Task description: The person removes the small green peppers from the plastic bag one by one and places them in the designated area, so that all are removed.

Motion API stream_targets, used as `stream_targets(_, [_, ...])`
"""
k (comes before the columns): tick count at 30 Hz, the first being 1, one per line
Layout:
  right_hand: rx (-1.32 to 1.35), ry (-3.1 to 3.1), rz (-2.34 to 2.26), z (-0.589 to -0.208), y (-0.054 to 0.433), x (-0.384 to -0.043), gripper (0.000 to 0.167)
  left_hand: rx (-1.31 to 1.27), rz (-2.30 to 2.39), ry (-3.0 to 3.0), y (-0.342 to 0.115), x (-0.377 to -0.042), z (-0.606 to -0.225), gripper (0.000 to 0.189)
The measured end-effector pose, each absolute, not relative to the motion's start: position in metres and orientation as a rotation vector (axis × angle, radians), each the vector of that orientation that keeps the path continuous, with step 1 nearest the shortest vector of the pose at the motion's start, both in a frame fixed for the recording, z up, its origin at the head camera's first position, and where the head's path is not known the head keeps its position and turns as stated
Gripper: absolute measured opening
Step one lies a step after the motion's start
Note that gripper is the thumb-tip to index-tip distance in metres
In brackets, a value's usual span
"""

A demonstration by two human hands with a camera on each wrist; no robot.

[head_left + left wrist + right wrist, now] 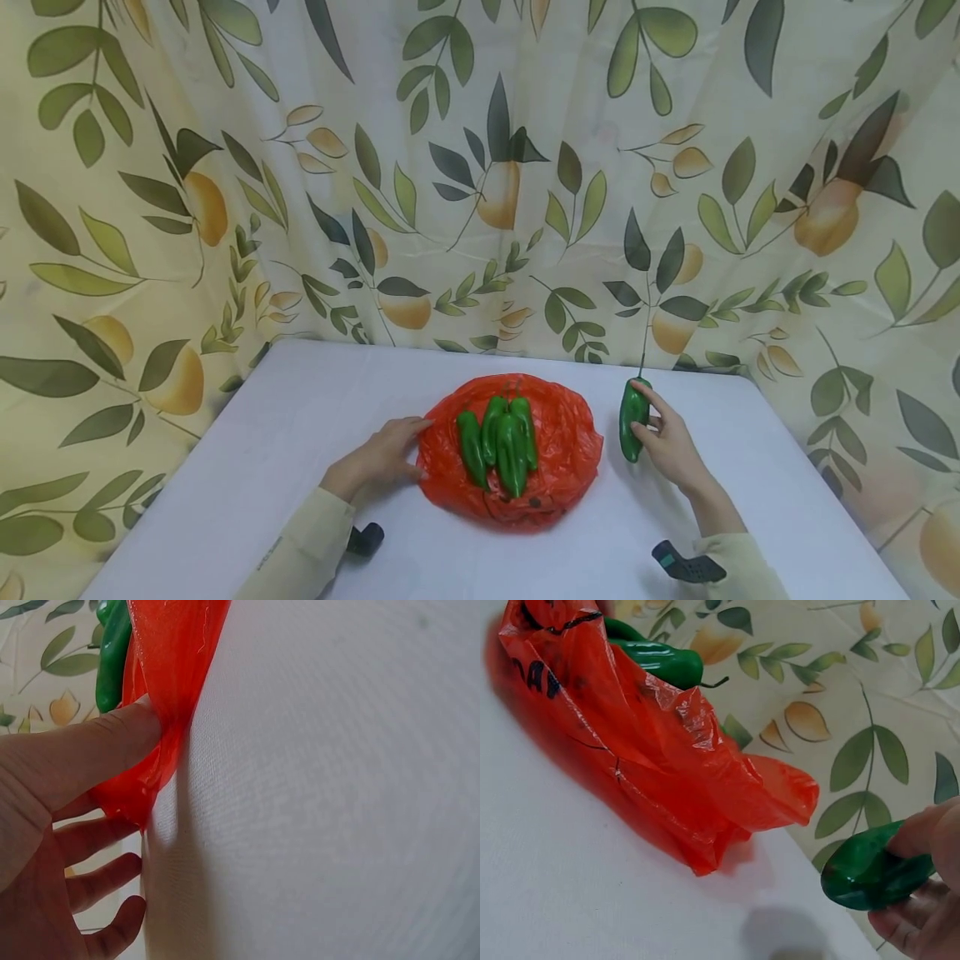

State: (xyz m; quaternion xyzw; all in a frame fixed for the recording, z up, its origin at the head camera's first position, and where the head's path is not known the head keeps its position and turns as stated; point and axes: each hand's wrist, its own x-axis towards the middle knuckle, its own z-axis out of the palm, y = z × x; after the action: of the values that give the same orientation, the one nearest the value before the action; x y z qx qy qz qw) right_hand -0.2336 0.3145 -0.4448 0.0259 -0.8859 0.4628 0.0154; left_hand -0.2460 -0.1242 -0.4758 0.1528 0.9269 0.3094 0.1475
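Note:
In the head view, a red plastic bag (572,454) is spread on the white table, with several green peppers (512,454) lying side by side on it. My left hand (387,454) holds the bag's left edge. The left wrist view shows the thumb (124,746) against the red plastic (176,667), the index finger partly behind it and the other fingers loosely bent. To the right of the bag, my right hand (670,442) grips another green pepper (634,421) between thumb and fingers, its stem end pointing away from me. That pepper (859,870) looks glossy in the right wrist view.
White cloth covers the table (285,400). Behind it hangs a curtain (480,275) patterned with leaves and fruit. Black devices (688,563) sit at both wrists. Dark printed marks (544,677) show on the bag's near side.

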Motion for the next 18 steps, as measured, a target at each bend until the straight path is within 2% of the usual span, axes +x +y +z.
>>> stream_targets(18, [0.059, -2.861, 1.452, -0.460, 0.313, -0.236, 0.070, 0.426, 0.862, 2.674, -0.124, -0.246, -0.477, 0.085])
